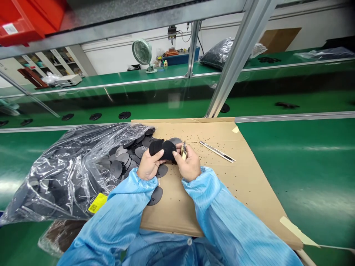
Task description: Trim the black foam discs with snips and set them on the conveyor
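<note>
My left hand (151, 162) is closed on several black plastic discs (155, 147), fanned out and held upright above the cardboard. My right hand (188, 160) is closed around small nippers (184, 150) with a pale yellow handle and metal tips pointing up. Its thumb and fingers also touch the right edge of the held discs. Just left of my hands, loose grey-black discs (115, 168) spill from the mouth of a clear plastic bag (63, 173). One more disc (155, 195) lies on the cardboard below my left hand.
A cardboard sheet (222, 192) covers the bench under my hands, scattered with tiny dark bits. A slim utility knife (217, 152) lies on it to the right. A metal post (238, 62) rises behind. Beyond, small disc piles (124, 115) sit along a green belt (177, 103).
</note>
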Demonstrator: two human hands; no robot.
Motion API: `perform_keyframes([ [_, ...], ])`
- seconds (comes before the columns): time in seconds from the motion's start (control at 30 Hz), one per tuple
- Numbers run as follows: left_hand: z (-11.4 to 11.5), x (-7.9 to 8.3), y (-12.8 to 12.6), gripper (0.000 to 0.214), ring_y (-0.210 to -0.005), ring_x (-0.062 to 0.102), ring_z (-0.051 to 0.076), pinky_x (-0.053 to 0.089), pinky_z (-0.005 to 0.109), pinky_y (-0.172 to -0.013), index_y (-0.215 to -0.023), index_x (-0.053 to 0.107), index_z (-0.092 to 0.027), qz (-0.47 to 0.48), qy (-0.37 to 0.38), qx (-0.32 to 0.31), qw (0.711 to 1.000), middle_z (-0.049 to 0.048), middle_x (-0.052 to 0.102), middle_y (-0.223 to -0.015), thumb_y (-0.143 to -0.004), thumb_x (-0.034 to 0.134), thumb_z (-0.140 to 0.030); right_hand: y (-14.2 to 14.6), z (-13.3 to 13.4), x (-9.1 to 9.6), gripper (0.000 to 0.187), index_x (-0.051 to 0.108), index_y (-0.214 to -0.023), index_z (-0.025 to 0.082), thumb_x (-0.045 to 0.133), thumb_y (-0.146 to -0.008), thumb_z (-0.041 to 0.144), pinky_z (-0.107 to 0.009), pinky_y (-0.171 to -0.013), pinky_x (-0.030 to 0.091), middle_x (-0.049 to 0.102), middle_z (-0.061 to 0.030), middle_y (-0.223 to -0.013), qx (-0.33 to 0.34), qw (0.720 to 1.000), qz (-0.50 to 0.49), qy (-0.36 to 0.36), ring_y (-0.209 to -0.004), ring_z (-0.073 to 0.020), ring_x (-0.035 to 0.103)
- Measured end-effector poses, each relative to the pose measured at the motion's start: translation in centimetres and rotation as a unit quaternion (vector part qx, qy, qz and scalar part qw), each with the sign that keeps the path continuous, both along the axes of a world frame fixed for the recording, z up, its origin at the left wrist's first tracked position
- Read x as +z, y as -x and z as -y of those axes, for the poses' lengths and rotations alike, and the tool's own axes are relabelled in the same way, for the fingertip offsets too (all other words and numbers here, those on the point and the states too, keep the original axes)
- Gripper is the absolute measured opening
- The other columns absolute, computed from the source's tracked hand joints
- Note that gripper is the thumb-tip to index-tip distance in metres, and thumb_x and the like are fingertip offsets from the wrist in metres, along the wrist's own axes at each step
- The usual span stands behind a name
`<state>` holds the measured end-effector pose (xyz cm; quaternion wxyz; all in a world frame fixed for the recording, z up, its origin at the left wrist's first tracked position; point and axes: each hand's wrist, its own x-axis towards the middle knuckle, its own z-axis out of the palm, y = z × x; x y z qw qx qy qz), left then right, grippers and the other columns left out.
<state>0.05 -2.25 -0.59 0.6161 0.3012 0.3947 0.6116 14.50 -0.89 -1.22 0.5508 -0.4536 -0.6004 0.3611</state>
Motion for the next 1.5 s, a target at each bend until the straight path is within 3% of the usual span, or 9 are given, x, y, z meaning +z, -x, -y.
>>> perform_keyframes([
  [0.17,0.0,0.2,0.0,0.042,-0.091,0.067,0.024,0.056,0.037,-0.078,-0.098,0.064,-0.014,-0.017,-0.010,0.003,1.000,0.0091,0.070,-0.099,-0.064,0.083,-0.029,-0.3,-0.4,-0.1,0.024,0.060,-0.096,0.019,0.062,-0.077,0.033,-0.030,-0.068,0.049,0.060,-0.0002,-0.075,0.014,1.000,-0.004,0.013,-0.067,-0.0160,0.058],
  [0.5,0.1,0.4,-0.3,0.048,-0.077,0.066,0.020,0.058,0.035,-0.070,-0.098,0.066,-0.013,-0.063,0.008,0.013,0.998,0.0073,0.070,-0.091,-0.059,0.085,-0.032,-0.4,-0.3,0.3,0.020,0.060,-0.095,0.020,0.061,-0.078,0.031,-0.030,-0.068,0.048,0.062,-0.0009,-0.076,0.039,0.999,0.033,0.014,-0.067,-0.0162,0.058],
  [0.67,0.2,0.0,-0.1,0.041,-0.082,0.066,0.020,0.056,0.038,-0.079,-0.097,0.068,-0.013,-0.066,-0.011,0.003,0.998,0.0072,0.070,-0.092,-0.063,0.083,-0.031,-0.5,-0.5,-0.1,0.026,0.061,-0.098,0.020,0.063,-0.077,0.035,-0.031,-0.070,0.049,0.064,-0.0024,-0.081,0.044,0.997,0.040,0.041,-0.071,-0.0177,0.059],
  [0.83,0.2,-0.3,0.1,0.036,-0.088,0.066,0.022,0.054,0.037,-0.085,-0.095,0.071,-0.013,-0.099,-0.050,-0.011,0.994,0.0090,0.071,-0.095,-0.065,0.081,-0.031,-0.4,-0.6,-0.2,0.030,0.064,-0.094,0.020,0.068,-0.076,0.043,-0.029,-0.066,0.049,0.064,-0.0015,-0.079,0.092,0.994,0.000,0.053,-0.072,-0.0175,0.058],
  [1.17,0.2,-0.4,0.2,0.033,-0.085,0.065,0.021,0.052,0.033,-0.083,-0.088,0.070,-0.013,-0.137,-0.070,0.012,0.988,0.0076,0.070,-0.089,-0.062,0.084,-0.030,-0.2,-0.2,0.5,0.031,0.061,-0.081,0.020,0.076,-0.067,0.043,-0.026,-0.058,0.044,0.058,0.0021,-0.068,0.082,0.993,-0.063,0.060,-0.060,-0.0136,0.050],
  [1.37,0.3,-0.3,-0.1,0.035,-0.088,0.064,0.021,0.052,0.035,-0.085,-0.092,0.069,-0.012,-0.113,-0.078,-0.002,0.991,0.0084,0.070,-0.093,-0.064,0.083,-0.028,-0.1,-0.2,0.8,0.030,0.059,-0.074,0.020,0.075,-0.066,0.044,-0.024,-0.053,0.041,0.053,0.0040,-0.061,0.061,0.995,-0.052,0.058,-0.054,-0.0121,0.046],
  [1.5,-0.1,-0.2,0.0,0.037,-0.085,0.064,0.018,0.052,0.031,-0.081,-0.091,0.066,-0.014,-0.028,-0.018,-0.027,0.999,0.0061,0.068,-0.093,-0.062,0.084,-0.027,-0.2,-0.2,0.4,0.029,0.064,-0.087,0.019,0.072,-0.072,0.044,-0.028,-0.063,0.049,0.064,-0.0006,-0.073,0.057,0.998,-0.003,0.030,-0.066,-0.0165,0.058],
])
